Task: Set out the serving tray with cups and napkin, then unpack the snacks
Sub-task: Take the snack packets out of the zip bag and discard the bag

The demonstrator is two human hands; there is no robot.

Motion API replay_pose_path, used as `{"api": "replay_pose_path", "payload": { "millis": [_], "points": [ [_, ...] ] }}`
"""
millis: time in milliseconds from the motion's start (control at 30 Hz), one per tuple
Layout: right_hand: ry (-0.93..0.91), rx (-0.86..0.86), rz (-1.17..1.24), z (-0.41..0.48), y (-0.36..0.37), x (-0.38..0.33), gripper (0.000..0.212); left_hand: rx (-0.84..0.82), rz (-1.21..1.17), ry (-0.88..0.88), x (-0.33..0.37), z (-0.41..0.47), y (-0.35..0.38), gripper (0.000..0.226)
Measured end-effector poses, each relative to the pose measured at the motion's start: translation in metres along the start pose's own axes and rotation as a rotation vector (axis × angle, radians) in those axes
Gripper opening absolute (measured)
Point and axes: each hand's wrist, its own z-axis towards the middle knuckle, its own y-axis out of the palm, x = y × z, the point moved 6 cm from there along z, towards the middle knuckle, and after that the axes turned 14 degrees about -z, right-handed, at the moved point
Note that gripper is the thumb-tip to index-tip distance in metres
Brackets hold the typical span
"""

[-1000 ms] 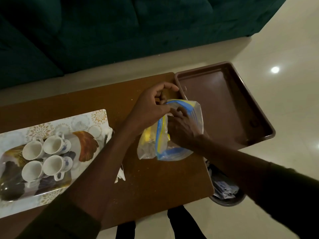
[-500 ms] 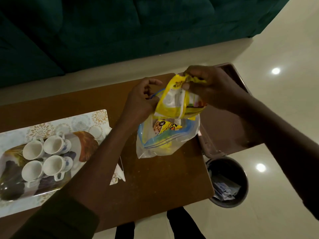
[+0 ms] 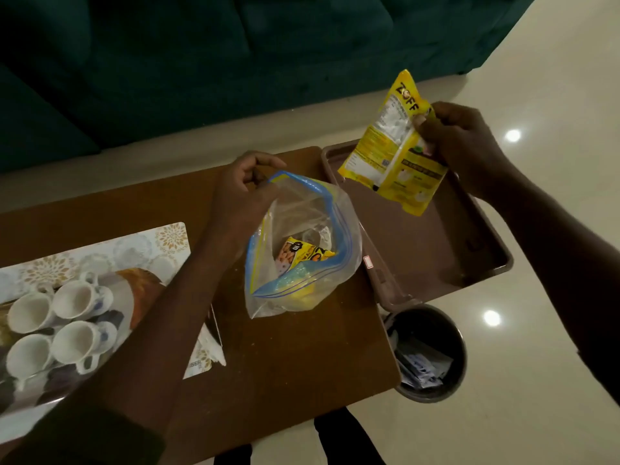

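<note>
Your wooden counter (image 3: pixel 285 357) carries the patterned serving tray (image 3: pixel 141 245) with four white cups (image 3: pixel 72 298); the brown plastic tray (image 3: pixel 432 250) overhangs its right end. Since a moment ago, your right hand (image 3: pixel 459 142) has swung the glossy yellow snack packet (image 3: pixel 392 152) clear of the bag, up over the brown tray, grip pinching its edge. Your left hand (image 3: pixel 241 193) grips the rim of the clear zip bag (image 3: pixel 302 250), with another packet (image 3: pixel 302 258) inside.
</note>
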Motion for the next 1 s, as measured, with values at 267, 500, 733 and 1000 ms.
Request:
{"api": "replay_pose_path", "payload": {
  "millis": [267, 500, 733, 1000],
  "points": [
    [0.353, -0.147, -0.846, -0.007, 0.008, 0.107, 0.024, 0.125, -0.036, 0.068, 0.009, 0.007, 0.003, 0.035],
    [0.733, -0.106, -0.687, -0.014, 0.046, 0.173, 0.055, 0.084, -0.072, 0.029, -0.002, 0.005, 0.019, 0.037],
    [0.657, -0.253, -0.287, 0.002, 0.09, 0.175, 0.034, 0.109, -0.033, 0.04, -0.003, 0.015, 0.012, 0.035],
    [0.135, -0.3, -0.788, -0.034, 0.086, 0.176, 0.039, 0.102, -0.088, -0.006, -0.006, 0.009, 0.017, 0.035]
  ]
}}
